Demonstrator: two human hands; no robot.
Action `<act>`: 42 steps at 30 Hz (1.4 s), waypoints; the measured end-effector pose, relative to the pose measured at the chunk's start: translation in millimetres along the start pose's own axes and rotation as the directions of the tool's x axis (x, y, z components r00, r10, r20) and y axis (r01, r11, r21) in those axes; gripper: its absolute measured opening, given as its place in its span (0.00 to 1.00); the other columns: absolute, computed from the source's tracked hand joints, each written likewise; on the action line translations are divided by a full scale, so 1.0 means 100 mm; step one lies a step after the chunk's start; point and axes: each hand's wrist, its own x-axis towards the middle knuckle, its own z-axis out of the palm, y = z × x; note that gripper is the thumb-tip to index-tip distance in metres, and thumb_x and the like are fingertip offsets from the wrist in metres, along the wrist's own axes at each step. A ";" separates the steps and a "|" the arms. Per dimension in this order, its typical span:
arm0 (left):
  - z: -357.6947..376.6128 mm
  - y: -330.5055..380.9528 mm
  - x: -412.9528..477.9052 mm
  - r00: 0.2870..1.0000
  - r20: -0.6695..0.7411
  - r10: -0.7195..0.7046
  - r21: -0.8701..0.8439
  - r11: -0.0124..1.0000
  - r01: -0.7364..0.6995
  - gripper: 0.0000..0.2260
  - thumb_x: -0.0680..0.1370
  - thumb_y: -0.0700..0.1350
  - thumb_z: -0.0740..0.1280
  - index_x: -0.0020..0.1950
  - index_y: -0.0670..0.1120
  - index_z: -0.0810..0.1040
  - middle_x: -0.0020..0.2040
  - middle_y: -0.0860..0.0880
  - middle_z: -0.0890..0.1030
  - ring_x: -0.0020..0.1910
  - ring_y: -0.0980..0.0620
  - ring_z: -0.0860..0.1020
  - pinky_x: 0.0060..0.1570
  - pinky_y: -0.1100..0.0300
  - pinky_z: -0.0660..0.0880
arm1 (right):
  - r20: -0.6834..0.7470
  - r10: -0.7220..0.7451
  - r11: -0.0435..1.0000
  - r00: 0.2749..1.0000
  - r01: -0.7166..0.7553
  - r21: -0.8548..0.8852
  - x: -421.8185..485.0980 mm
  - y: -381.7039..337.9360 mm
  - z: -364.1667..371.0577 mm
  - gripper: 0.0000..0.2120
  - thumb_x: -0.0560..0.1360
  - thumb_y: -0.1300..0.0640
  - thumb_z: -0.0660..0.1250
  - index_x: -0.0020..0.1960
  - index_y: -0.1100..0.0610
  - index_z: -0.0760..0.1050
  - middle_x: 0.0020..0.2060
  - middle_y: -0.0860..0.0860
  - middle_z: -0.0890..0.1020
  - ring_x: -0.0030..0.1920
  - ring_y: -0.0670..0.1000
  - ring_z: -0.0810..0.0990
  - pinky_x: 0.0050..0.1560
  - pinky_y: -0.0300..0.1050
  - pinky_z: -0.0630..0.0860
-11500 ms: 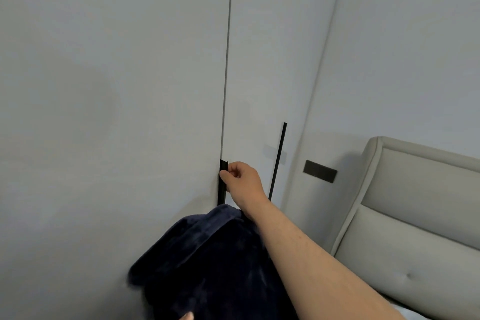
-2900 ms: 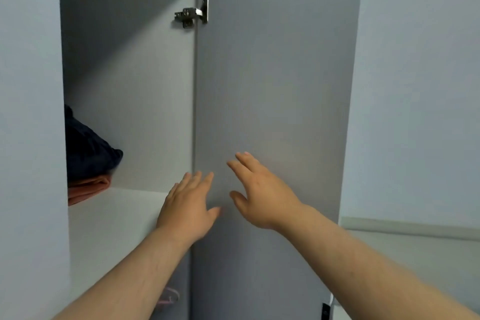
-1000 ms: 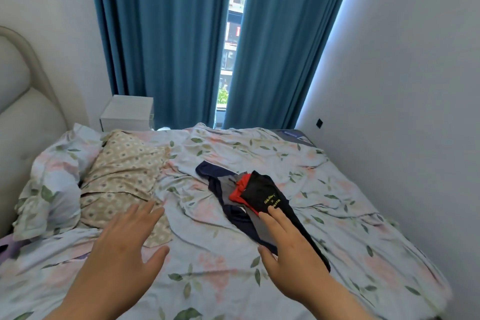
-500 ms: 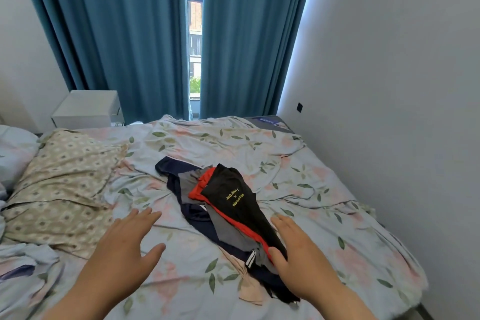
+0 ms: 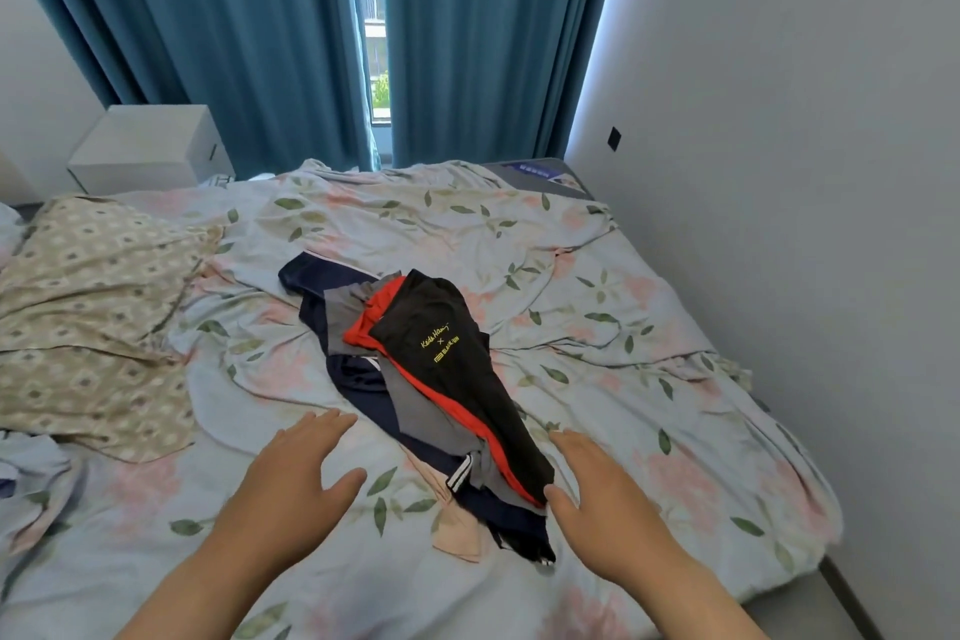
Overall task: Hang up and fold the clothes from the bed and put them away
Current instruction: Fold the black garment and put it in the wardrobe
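A pile of clothes (image 5: 441, 379) lies in the middle of the bed (image 5: 597, 317): a black garment with yellow lettering on top, then red, grey and navy pieces, with a pale pink piece (image 5: 460, 538) poking out at the near end. My left hand (image 5: 298, 473) hovers flat with spread fingers just left of the pile's near end. My right hand (image 5: 597, 494) is spread on the pile's right side, its thumb close to the black and red edge. Neither hand holds anything.
The bed has a floral sheet and a patterned beige pillow (image 5: 88, 307) at the left. A white nightstand (image 5: 150, 146) stands behind it. Blue curtains (image 5: 249, 31) hang at the back. A grey wall (image 5: 805, 172) runs along the bed's right side.
I have turned from the wardrobe to the bed. In the last second both spread hands have come down to either side of the pile's near end, and the view has closed in.
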 end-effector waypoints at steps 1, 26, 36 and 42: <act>0.06 0.00 0.05 1.000 0.018 -0.014 -0.025 1.000 0.014 0.27 0.79 0.54 0.67 0.77 0.57 0.64 0.78 0.57 0.63 0.78 0.55 0.56 0.76 0.55 0.58 | 0.011 0.016 1.000 1.000 -0.016 0.011 0.03 0.01 0.03 0.28 0.82 0.48 0.59 0.80 0.46 0.54 0.79 0.42 0.58 0.78 0.43 0.57 0.73 0.36 0.55; 2.23 0.34 1.99 0.943 0.187 -0.274 -0.427 0.842 0.330 0.23 0.80 0.50 0.66 0.75 0.49 0.69 0.73 0.51 0.71 0.71 0.51 0.69 0.69 0.54 0.66 | 0.254 0.095 0.980 0.962 -0.135 0.143 2.32 1.27 0.77 0.27 0.80 0.51 0.62 0.78 0.50 0.61 0.75 0.47 0.68 0.73 0.48 0.68 0.66 0.38 0.64; 3.64 -0.23 3.12 0.901 0.238 -0.363 -0.540 0.722 0.433 0.17 0.82 0.39 0.61 0.71 0.43 0.74 0.70 0.47 0.75 0.66 0.53 0.72 0.65 0.61 0.66 | 0.207 0.166 0.976 0.964 -0.191 0.106 3.79 1.62 2.32 0.37 0.77 0.48 0.69 0.78 0.60 0.58 0.74 0.60 0.67 0.74 0.59 0.67 0.73 0.50 0.65; 3.95 -0.31 3.21 0.906 0.139 -0.401 -0.542 0.734 0.408 0.22 0.80 0.47 0.66 0.73 0.44 0.71 0.65 0.49 0.77 0.61 0.52 0.75 0.58 0.60 0.68 | 0.229 0.153 0.900 0.961 -0.231 0.370 3.94 1.93 2.13 0.07 0.76 0.59 0.71 0.39 0.56 0.82 0.37 0.50 0.83 0.39 0.49 0.81 0.44 0.43 0.78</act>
